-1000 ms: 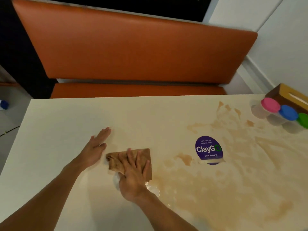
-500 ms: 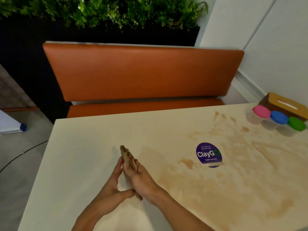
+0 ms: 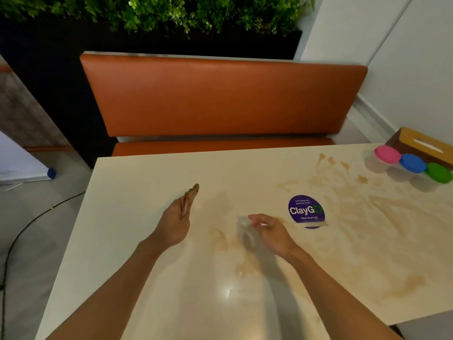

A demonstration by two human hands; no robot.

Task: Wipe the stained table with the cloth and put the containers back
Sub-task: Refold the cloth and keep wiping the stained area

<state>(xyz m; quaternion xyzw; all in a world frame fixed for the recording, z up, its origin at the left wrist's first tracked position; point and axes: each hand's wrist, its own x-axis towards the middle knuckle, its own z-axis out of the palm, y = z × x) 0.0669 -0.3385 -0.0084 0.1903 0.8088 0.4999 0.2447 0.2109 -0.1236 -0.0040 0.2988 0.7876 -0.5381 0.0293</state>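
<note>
The hands, pressed together a moment ago, have parted. The left hand (image 3: 175, 227) alone now grips the folded brown cloth (image 3: 190, 200), over the table (image 3: 147, 180) at 11 o'clock. The blurred right hand (image 3: 269, 233) hovers with fingers loosely curled, holding nothing visible. At its 2 o'clock a purple sticker (image 3: 306, 211) reads "ClayGO, Clean as you go". Brown stains (image 3: 355, 204) spread toward 3 o'clock. Three containers (image 3: 413, 163), lidded pink, blue and green, sit at 2 o'clock against a tissue box (image 3: 421, 143).

1. Our left hand (image 3: 172, 227) hides most of the cloth (image 3: 190, 198) (only its 12 o'clock tip shows).
2. Our right hand (image 3: 270, 231) blurs at its fingertips (image 3: 253, 217).
3. At 3 o'clock, the view's edge cuts the tissue box (image 3: 421, 144).
4. We cannot read the sticker (image 3: 306, 211) small print.
</note>
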